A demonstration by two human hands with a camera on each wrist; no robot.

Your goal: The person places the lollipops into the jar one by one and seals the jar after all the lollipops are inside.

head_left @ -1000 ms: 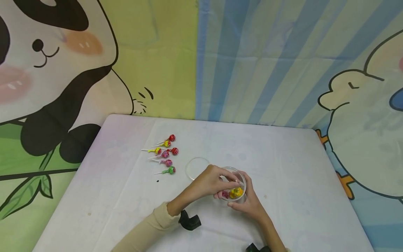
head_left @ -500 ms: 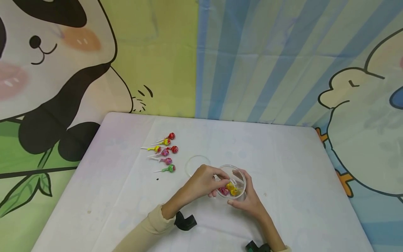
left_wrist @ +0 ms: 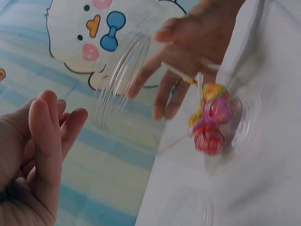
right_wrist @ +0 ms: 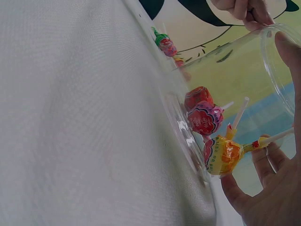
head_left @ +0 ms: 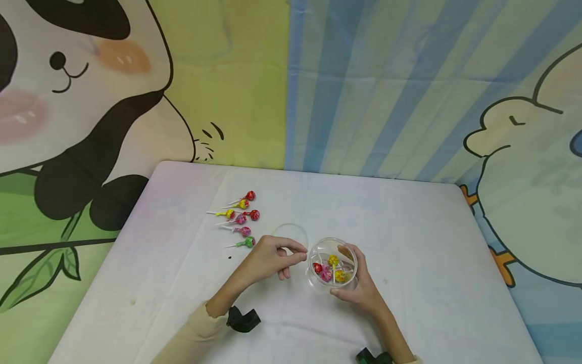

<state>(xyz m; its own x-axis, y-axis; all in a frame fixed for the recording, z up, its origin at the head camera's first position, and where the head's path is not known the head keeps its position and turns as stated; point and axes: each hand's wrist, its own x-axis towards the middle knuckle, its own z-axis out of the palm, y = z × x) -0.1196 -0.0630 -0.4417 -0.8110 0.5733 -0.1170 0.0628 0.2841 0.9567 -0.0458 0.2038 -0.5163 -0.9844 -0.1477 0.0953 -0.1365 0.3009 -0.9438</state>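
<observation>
A clear plastic jar (head_left: 318, 283) stands on the table, holding several wrapped lollipops (head_left: 326, 274) in red, pink and yellow. My right hand (head_left: 359, 283) grips the jar from its right side, thumb at the front and fingers round the back. Just left of the jar's rim, my left hand (head_left: 275, 258) hovers with thumb and fingers loosely bent and nothing between them. In the right wrist view a yellow lollipop (right_wrist: 221, 155) and a pink one (right_wrist: 205, 117) lie at the jar's bottom, sticks pointing toward the mouth.
A clear round lid (head_left: 291, 225) lies on the white table (head_left: 418, 242) behind my left hand. Farther left lie several more lollipops, among them a green one (head_left: 249, 242) and a red one (head_left: 250, 195). A cartoon-printed cloth (head_left: 364, 91) hangs behind the table.
My left hand has drawn back leftward from the jar's mouth, where its fingers were inside the rim. The lollipops in the jar now show more fully. My right hand keeps its hold.
</observation>
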